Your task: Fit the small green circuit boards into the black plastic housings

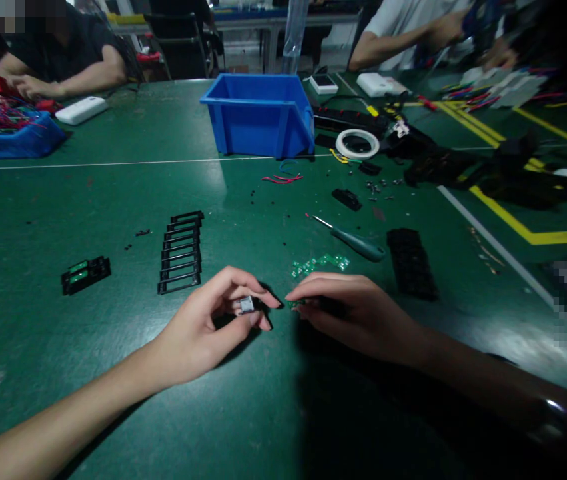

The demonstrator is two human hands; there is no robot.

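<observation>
My left hand [223, 320] is curled round a small part with a silvery-grey face [246, 305], held between thumb and fingers. Facing it, my right hand [348, 303] pinches a small green circuit board [295, 304] at its fingertips, low over the table. The two hands are close but apart. Just beyond the right hand lies a row of small green boards [320, 265]. Behind them rests a screwdriver [358, 244] with a green handle. A black ladder-like row of frames [180, 253] lies beyond my left hand.
A black assembly with green pieces [86, 275] lies left, a black ribbed block [412, 263] right. Further back are a blue bin [263, 123], a white ring [358, 144], loose screws, wires and a blue tray [13, 140]. Two people's arms rest across the table.
</observation>
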